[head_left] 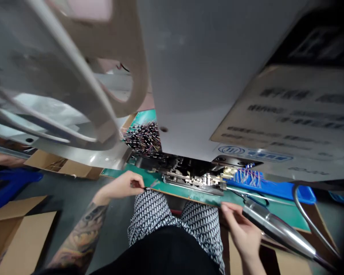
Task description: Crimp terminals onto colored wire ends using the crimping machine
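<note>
My left hand [129,184] is at the front edge of the green work surface [172,188], its thumb and fingertips pinched together around a thin dark item too small to make out. My right hand [240,225] is at the same edge farther right, fingers bent together beside a metal tool with a tapered silver body [278,223]; whether it holds anything is hidden. Between and beyond the hands sits a metal mechanism [200,181] under a large grey machine housing [189,84].
A bundle of dark, white-tipped wires [145,139] lies behind the mechanism's left side. On the right, a blue tray [286,190] holds thin wires. Cardboard boxes [28,236] stand at lower left. A curved grey cable [309,221] hangs at right.
</note>
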`<move>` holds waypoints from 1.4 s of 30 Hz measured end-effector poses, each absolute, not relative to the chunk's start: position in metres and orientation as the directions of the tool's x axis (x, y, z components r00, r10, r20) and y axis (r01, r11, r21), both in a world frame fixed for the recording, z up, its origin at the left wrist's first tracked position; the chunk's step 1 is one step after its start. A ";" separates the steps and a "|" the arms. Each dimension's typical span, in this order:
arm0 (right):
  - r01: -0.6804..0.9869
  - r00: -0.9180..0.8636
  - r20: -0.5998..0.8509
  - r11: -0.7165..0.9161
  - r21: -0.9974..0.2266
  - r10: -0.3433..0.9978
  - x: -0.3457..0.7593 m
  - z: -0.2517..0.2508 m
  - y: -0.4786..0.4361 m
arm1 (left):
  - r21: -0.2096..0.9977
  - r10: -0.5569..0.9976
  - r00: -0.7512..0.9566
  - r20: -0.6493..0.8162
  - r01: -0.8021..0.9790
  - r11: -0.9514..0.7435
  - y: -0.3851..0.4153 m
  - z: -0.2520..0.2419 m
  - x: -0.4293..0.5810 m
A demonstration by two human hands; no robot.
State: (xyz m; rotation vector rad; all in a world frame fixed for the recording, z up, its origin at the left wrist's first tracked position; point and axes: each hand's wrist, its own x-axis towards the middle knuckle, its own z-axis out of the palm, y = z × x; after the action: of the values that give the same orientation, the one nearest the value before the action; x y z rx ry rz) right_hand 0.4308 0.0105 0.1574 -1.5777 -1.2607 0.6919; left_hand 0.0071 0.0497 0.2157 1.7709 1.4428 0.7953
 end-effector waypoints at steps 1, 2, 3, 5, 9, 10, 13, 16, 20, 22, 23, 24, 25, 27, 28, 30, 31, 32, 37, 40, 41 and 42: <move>0.347 0.238 0.041 -0.045 -0.937 0.970 0.414 0.158 0.007 | 0.843 0.958 0.286 -0.030 0.522 -0.129 0.049 0.209 0.018; 0.299 0.154 -0.027 -0.072 -0.951 0.988 0.398 0.159 0.005 | 0.859 0.934 0.349 -0.071 0.498 -0.121 0.046 0.204 0.032; 0.251 0.073 -0.083 -0.098 -0.963 0.994 0.384 0.160 0.004 | 0.874 0.924 0.371 -0.092 0.474 -0.103 0.043 0.200 0.048; 0.146 -0.028 -0.172 -0.166 -0.975 0.985 0.364 0.162 0.006 | 0.904 0.935 0.340 -0.097 0.424 -0.060 0.036 0.200 0.080; -0.044 -0.116 -0.274 -0.280 -0.959 0.955 0.351 0.171 0.012 | 0.916 0.947 0.320 -0.017 0.385 -0.113 0.025 0.211 0.118; -0.069 -0.125 -0.278 -0.287 -0.955 0.952 0.351 0.174 0.013 | 0.906 0.947 0.322 -0.003 0.402 -0.134 0.024 0.213 0.122; -0.112 -0.114 -0.245 -0.257 -0.960 0.963 0.350 0.184 0.014 | 0.867 0.948 0.317 0.026 0.465 -0.179 0.022 0.215 0.128; -0.142 -0.073 -0.216 -0.224 -0.964 0.974 0.346 0.192 0.015 | 0.836 0.948 0.313 0.058 0.504 -0.217 0.021 0.215 0.133; -0.170 -0.067 -0.185 -0.194 -0.966 0.980 0.341 0.198 0.019 | 0.811 0.946 0.310 0.091 0.528 -0.251 0.019 0.215 0.139; -0.173 -0.061 -0.174 -0.182 -0.968 0.983 0.339 0.200 0.021 | 0.799 0.948 0.300 0.107 0.541 -0.261 0.018 0.216 0.141; -0.168 -0.054 -0.174 -0.181 -0.969 0.983 0.339 0.201 0.021 | 0.794 0.948 0.296 0.114 0.547 -0.266 0.018 0.216 0.141; -0.160 -0.046 -0.177 -0.182 -0.970 0.983 0.339 0.202 0.022 | 0.788 0.949 0.291 0.122 0.553 -0.271 0.018 0.216 0.142; -0.151 -0.040 -0.180 -0.184 -0.971 0.983 0.338 0.203 0.023 | 0.782 0.950 0.285 0.130 0.559 -0.274 0.017 0.216 0.142; -0.141 -0.025 -0.188 -0.190 -0.972 0.982 0.338 0.206 0.024 | 0.771 0.952 0.271 0.140 0.573 -0.277 0.016 0.215 0.142; -0.136 -0.017 -0.193 -0.194 -0.972 0.981 0.337 0.207 0.025 | 0.766 0.954 0.265 0.143 0.580 -0.276 0.016 0.215 0.142; -0.124 0.002 -0.201 -0.199 -0.972 0.980 0.337 0.210 0.026 | 0.759 0.956 0.254 0.147 0.590 -0.274 0.017 0.216 0.143; -0.121 0.011 -0.204 -0.201 -0.972 0.979 0.336 0.212 0.027 | 0.760 0.957 0.248 0.149 0.591 -0.272 0.017 0.216 0.143; -0.123 0.018 -0.209 -0.205 -0.971 0.978 0.336 0.213 0.027 | 0.765 0.958 0.242 0.150 0.585 -0.268 0.018 0.217 0.143; -0.189 -0.011 -0.272 -0.269 -0.945 0.962 0.337 0.221 0.029 | 0.864 0.973 0.219 0.074 0.473 -0.172 0.020 0.220 0.145; -0.198 -0.050 -0.250 -0.255 -0.947 0.967 0.338 0.222 0.028 | 0.895 0.978 0.208 0.035 0.428 -0.123 0.020 0.222 0.146; -0.187 -0.058 -0.235 -0.241 -0.952 0.970 0.339 0.221 0.028 | 0.899 0.978 0.206 0.030 0.422 -0.116 0.020 0.223 0.147; -0.168 -0.062 -0.220 -0.227 -0.959 0.974 0.340 0.220 0.028 | 0.901 0.978 0.207 0.025 0.419 -0.112 0.021 0.224 0.147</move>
State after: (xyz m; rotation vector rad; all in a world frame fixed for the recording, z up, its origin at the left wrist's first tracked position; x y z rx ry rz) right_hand 0.3404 0.0283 0.2202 -1.2165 -0.9923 1.4830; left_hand 0.1473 0.0208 0.2237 1.6686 1.3309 0.8663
